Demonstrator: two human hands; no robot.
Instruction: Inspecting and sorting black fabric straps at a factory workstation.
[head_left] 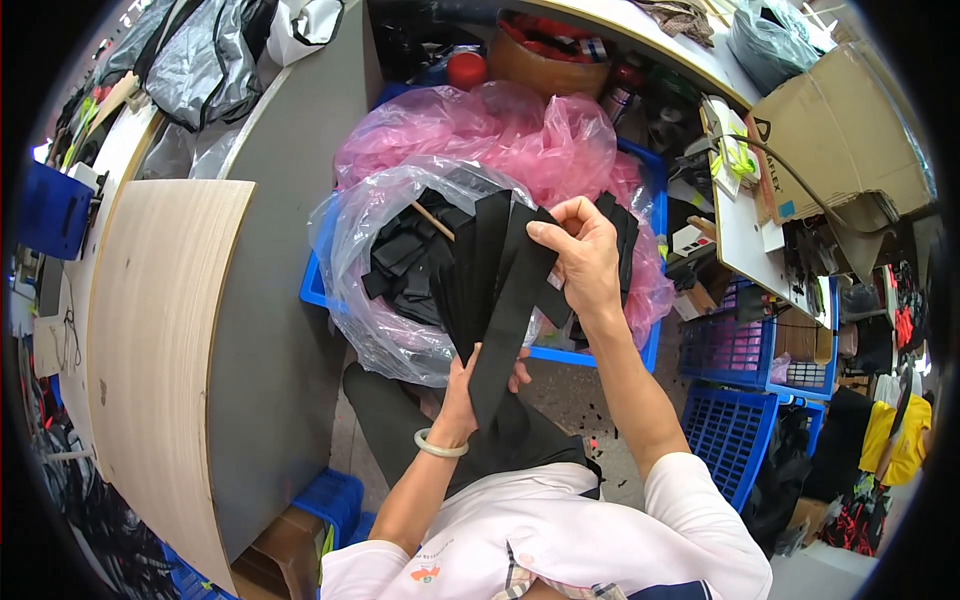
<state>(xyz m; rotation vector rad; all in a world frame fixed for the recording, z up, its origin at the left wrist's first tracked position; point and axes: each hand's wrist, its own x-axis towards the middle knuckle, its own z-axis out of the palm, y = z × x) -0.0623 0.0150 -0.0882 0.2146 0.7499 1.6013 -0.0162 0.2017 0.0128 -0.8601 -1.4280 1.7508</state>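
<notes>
I hold a fanned bundle of flat black strips (492,270) over my lap. My left hand (462,385), with a pale green bangle on the wrist, grips the lower ends of the strips. My right hand (583,255) pinches the upper end of one strip between thumb and fingers. Behind the bundle, a clear plastic bag (350,230) full of more black strips (405,260) sits in a blue crate (315,285), beside a pink plastic bag (500,130).
A curved wooden tabletop (150,330) lies at my left. Blue plastic crates (735,420) stand on the floor at right, a cardboard box (850,130) on a white shelf above them. Grey bags (200,60) lie at the far left.
</notes>
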